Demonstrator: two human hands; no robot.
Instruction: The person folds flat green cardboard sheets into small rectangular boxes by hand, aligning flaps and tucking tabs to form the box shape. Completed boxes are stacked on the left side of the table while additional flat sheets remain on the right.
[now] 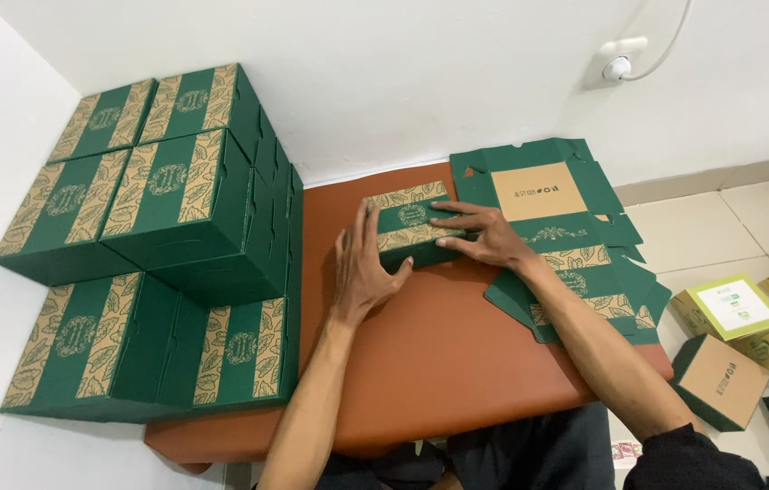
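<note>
Stacked green boxes (166,245) sit at nine o'clock. At centre on the brown table (439,354), the left hand (364,263) presses flat, fingers spread, against a small green box (413,227); the right hand (484,233) lies open on top. Flat unfolded cartons (566,236) lie at three o'clock.

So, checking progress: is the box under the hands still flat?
No, the box under both hands is folded up, unlike the flat sheets beside it.

White walls (421,63), pale tiled floor (720,222)
</note>
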